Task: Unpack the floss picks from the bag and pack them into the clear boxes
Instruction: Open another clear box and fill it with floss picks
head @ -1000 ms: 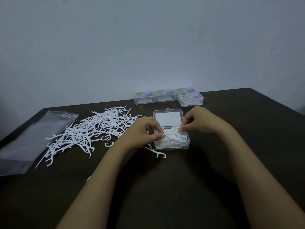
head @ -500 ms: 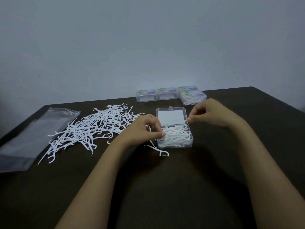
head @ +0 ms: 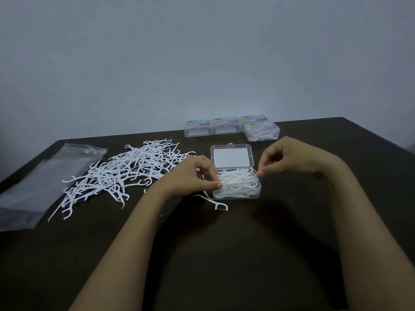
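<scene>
Both hands are down at the clear box in the middle of the dark table. The left hand has its fingers curled, and the tips pinch the left end of the bundle of picks lying in the box. The right hand is curled too, thumb and finger nipped on the other end right at the box's right edge. So the bundle sits inside the box between the two hands, piled about up to the rim.

The lid lies flipped open, just beyond both sets of fingertips. One stray pick lies on the table just below the left hand, right by the box's corner — can't tell if it touches. Out past the left hand's knuckles is the big loose pile of picks, and further that way the flat clear bag. Beyond the right hand, by the table's far edge, sit four closed boxes — the one nearest that hand looks full of picks.
</scene>
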`<state>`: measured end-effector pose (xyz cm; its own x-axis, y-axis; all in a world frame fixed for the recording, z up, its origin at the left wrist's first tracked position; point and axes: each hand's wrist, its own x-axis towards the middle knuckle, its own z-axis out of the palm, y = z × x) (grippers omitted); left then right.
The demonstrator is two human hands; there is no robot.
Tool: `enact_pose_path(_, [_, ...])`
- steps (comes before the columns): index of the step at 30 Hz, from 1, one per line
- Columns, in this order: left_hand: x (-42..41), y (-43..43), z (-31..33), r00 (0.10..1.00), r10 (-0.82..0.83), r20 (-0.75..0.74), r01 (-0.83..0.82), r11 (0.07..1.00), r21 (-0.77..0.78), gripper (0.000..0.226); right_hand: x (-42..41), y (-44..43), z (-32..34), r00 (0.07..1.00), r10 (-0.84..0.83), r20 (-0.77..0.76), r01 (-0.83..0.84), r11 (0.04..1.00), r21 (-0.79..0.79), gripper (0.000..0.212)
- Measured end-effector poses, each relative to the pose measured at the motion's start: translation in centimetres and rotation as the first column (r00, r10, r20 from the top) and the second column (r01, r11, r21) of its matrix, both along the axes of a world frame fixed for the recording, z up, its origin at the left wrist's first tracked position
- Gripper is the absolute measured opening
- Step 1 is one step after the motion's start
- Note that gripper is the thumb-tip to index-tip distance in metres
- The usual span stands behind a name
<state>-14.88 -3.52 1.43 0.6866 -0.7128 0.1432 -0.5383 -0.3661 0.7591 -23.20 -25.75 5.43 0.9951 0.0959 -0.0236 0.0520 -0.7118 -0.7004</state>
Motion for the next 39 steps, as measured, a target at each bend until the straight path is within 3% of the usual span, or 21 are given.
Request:
enact_pose_path(11, [-0.22,-0.03,-0.1,1.0,-0.017,0.013,0.017,1.0,-0.009,0.023,0.03,0.04,-0.09,1.0,0.021,0.019,-0.022,0.999,0.037,0.012])
enact_pose_path(19, [-0.33,-0.15,0.03,0.997,-0.024,-0.076,0.018,0.997,-0.077,0.017,-0.26,-0.18,0.29,0.996,0.005,0.085,-0.017,0.991,0.135,0.009])
enact_pose_path(25, [-0.36,-0.25,-0.12,0.999,-0.034,-0.019,0.035,0.999,0.011,0.021,-0.14,0.07,0.05,0.999,0.027,0.023,-0.028,0.997,0.068,0.01])
enact_pose_path(39, [0.17,-0.12,-0.35,1.0,0.013,-0.006,-0.013,0.999,-0.029,0.02,-0.26,-0.12,0.3,0.995,-0.033,0.09,0.021,0.991,0.135,0.008])
